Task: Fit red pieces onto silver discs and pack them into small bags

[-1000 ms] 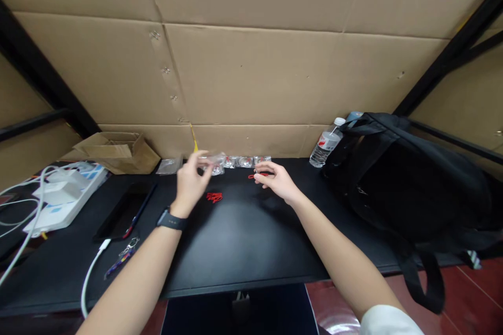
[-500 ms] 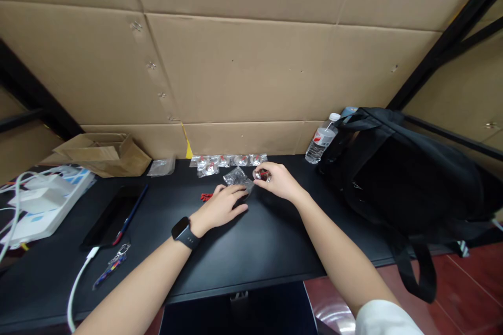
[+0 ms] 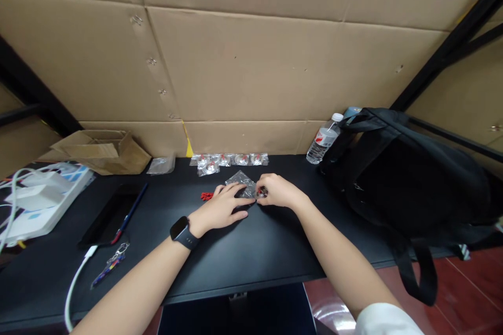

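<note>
My left hand (image 3: 220, 208), with a dark smartwatch on the wrist, lies palm down with its fingers stretched out. Under its fingertips is a clear plastic bag (image 3: 240, 178), flat on the black table. At the bag's right edge, my right hand (image 3: 277, 190) pinches a small shiny round thing with red on it (image 3: 261, 192); the fingers hide part of it. A small bundle of red cords (image 3: 206, 196) shows just left of my left hand. Behind both hands, several similar silvery round things with red parts (image 3: 223, 160) lie in clear bags.
At the left stand a brown paper bag (image 3: 113, 152), a power strip with cables (image 3: 43, 204), a dark phone or tablet (image 3: 108, 214), a pen (image 3: 131, 214) and a keychain (image 3: 110, 267). A water bottle (image 3: 323, 138) and a black backpack (image 3: 408, 178) are on the right. A cardboard wall (image 3: 251, 68) closes the back.
My right hand has moved slightly down and closer to the plastic bag's right edge with the small round thing. My left hand stays on the bag, its fingers a little more spread.
</note>
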{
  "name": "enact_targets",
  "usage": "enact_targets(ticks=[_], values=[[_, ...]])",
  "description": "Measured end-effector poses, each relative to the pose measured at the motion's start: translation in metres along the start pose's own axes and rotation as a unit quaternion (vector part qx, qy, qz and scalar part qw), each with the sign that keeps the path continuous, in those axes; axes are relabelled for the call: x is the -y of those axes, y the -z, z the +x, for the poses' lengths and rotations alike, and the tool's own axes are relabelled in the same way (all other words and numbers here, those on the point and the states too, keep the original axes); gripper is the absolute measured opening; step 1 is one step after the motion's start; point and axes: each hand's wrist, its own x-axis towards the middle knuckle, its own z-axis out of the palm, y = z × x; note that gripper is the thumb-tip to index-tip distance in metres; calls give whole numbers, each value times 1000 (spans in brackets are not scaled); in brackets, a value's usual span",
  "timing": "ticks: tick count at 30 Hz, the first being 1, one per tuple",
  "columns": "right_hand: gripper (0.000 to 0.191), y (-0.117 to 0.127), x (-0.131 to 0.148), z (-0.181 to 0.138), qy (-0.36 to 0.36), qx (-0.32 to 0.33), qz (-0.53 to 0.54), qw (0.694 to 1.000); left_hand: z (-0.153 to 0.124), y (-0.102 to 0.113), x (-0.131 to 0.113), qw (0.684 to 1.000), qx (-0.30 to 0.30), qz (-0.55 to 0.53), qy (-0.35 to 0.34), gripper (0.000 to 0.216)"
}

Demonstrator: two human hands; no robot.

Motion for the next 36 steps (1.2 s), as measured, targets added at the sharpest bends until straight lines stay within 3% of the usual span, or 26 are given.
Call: enact_targets(ticks=[6,15,22,29,33,36], values=[[27,-4,0,6,-15,-29,46,998,-1,2,3,1000,28,-9,-8,47],[25,-4,-12,5,53,29,114,992,-2,4,3,999,30,-25,-22,43],[24,-19,-8,13,-5,-104,43,994,-3,5,2,999,30,-33,-26,44],[15,-32,1,22,-92,-182,-14,979,-2,10,1,999,1,-31,-38,43],[30,-27,-2,21,48,-90,118,988,3,18,-3,996,-83,-25,4,48],[22,-20,-11,16,104,-49,217,969,5,22,-3,993,-110,-13,38,39]])
